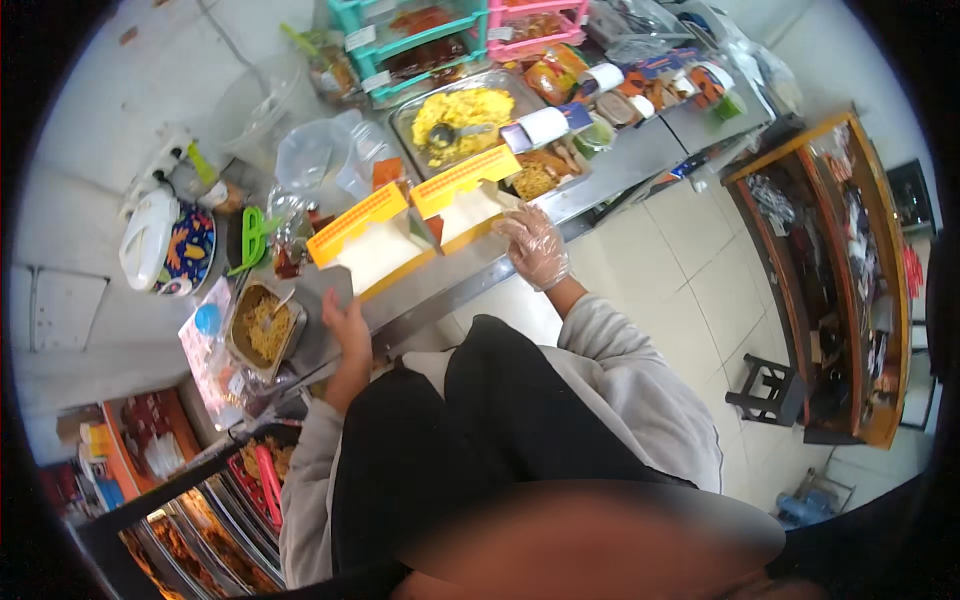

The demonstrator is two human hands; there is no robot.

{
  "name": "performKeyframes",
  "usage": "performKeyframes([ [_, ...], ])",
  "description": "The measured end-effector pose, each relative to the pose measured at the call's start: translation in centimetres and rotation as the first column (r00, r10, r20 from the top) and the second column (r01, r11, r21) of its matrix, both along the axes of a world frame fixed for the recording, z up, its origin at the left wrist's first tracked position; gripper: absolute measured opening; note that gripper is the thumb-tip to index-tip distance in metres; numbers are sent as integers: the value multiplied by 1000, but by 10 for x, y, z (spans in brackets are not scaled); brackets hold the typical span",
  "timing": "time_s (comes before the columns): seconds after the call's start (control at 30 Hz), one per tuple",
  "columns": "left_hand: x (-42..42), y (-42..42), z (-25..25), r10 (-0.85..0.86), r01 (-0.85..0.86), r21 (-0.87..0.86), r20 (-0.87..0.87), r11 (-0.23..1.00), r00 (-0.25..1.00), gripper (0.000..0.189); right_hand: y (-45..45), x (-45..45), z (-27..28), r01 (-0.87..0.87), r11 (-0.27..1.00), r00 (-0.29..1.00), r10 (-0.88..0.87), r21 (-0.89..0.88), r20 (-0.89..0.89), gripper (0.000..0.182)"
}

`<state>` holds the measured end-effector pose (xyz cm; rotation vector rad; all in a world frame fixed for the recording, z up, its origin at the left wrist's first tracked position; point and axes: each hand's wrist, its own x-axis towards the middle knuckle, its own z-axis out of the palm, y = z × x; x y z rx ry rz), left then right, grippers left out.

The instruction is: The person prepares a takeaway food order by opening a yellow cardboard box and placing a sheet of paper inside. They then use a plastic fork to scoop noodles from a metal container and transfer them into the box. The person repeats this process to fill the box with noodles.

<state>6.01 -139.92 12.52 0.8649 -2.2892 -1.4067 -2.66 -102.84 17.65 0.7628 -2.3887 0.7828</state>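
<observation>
Two open yellow and white paperboard food boxes stand side by side along the front of the steel counter (409,304), their printed lids raised at the back. My bare left hand (349,328) is at the outer end of the left box (379,255), fingers apart beside its grey-looking side flap (337,284). In a clear plastic glove, my right hand (535,247) has its fingers on the right end of the right box (469,217). White interiors show in both boxes, with a small reddish-brown piece near where they meet. Whether that piece is food or packaging is unclear.
Behind the boxes lies a steel tray (401,124) of yellow food with a dark serving spoon (442,135). A metal pan (298,330) of noodles stands left. Teal drawers (420,52) rise at the back. A black stool (765,390) and wooden shelf (844,300) stand right.
</observation>
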Motion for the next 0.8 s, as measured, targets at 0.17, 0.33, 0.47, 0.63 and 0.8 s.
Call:
performKeyframes([
  [0.17, 43, 35, 27, -353, 291, -250, -257, 924, 900, 50, 23, 25, -8, 156, 984, 986, -160, -81, -42, 41],
  [0.33, 32, 53, 52, -635, 533, -351, -348, 770, 689, 41, 41, 75, -8, 273, 961, 962, -273, -50, -3, 37],
  [0.47, 13, 80, 66, -775, 609, -480, -397, 631, 491, 34, 56, 114, -12, 313, 948, 949, -310, -64, 53, 43],
  [0.63, -20, 145, 97, -946, 766, -558, -247, 318, 212, 30, 90, 144, -33, 455, 890, 885, -447, -40, 130, 46],
  [0.8, -84, 257, 129, -993, 770, -638, -105, 29, -50, 33, 143, 129, -50, 427, 904, 894, -415, -37, 171, 47],
])
